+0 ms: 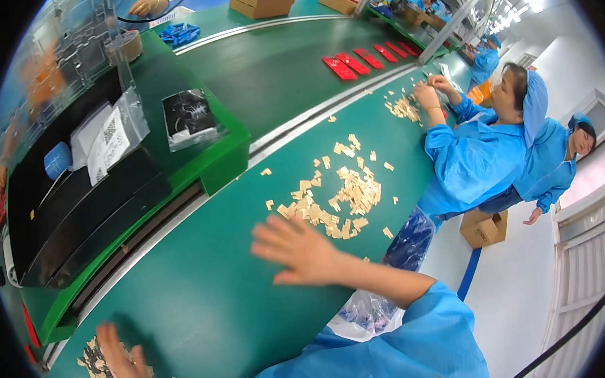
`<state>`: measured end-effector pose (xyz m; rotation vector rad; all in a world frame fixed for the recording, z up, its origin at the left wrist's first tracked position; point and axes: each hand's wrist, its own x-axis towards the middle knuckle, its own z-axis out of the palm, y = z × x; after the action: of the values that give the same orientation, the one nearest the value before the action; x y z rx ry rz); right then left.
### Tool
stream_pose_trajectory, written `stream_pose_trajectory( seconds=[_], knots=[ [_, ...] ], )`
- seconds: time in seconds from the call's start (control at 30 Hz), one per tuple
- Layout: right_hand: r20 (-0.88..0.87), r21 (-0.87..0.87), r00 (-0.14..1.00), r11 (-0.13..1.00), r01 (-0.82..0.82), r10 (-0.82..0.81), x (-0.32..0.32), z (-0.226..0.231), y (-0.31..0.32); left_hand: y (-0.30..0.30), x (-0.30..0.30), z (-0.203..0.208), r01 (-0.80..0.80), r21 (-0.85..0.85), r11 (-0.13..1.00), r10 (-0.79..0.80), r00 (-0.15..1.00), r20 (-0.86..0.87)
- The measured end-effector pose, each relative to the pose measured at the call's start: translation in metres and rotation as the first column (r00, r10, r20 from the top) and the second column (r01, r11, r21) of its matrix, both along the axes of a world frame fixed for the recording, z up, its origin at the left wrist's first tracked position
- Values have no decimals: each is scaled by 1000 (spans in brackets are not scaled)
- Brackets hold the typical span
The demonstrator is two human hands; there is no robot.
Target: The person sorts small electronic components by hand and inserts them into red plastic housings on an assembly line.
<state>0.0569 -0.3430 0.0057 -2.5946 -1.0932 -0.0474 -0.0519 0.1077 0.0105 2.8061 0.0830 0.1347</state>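
Note:
My right hand [299, 252] hovers palm down with its fingers spread, just on the near side of a loose pile of small flat beige pieces [359, 191]. More of these pieces lie scattered around that pile on the green work surface [218, 282]. At the lower left, my left hand [126, 366] has its fingers stretched and thumb apart, at a heap of small black and beige pieces [96, 367]. The hand hides part of this heap. Neither hand visibly grips anything. The exact kind of the pieces is too small to tell.
A green-edged raised tray [228, 141] holds bagged parts and a blue roll [57, 161]. Red flat packets [338, 68] lie in a row on the conveyor belt [269, 67]. A co-worker in blue [478, 145] handles another beige pile [404, 108] at the right. A carton [484, 229] stands behind.

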Motion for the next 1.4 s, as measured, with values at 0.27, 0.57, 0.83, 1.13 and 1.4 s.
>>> stream_pose_trajectory(
  seconds=[0.27, 0.57, 0.83, 1.13, 1.4],
  knots=[
    [353, 38, 614, 667, 744, -706, 66, -7, -220, -130, 87, 6, 546, 160, 823, -532, 838, -122],
    [126, -20, 806, 811, 584, -578, 163, -34, -227, -271, 166, -22, 565, -40, 824, -519, 781, 347],
    [-173, -124, 973, 984, 131, -152, 34, 27, -28, -191, 70, -22, 759, -266, 594, -718, 650, 250],
    [-21, -112, 931, 925, -364, 364, -9, 12, 171, 125, -104, -11, -506, -32, 862, 465, 763, 449],
    [87, -92, 888, 892, -443, 451, -31, -11, 362, 128, -95, -11, -380, 118, 917, 362, 920, 150]
  ],
)
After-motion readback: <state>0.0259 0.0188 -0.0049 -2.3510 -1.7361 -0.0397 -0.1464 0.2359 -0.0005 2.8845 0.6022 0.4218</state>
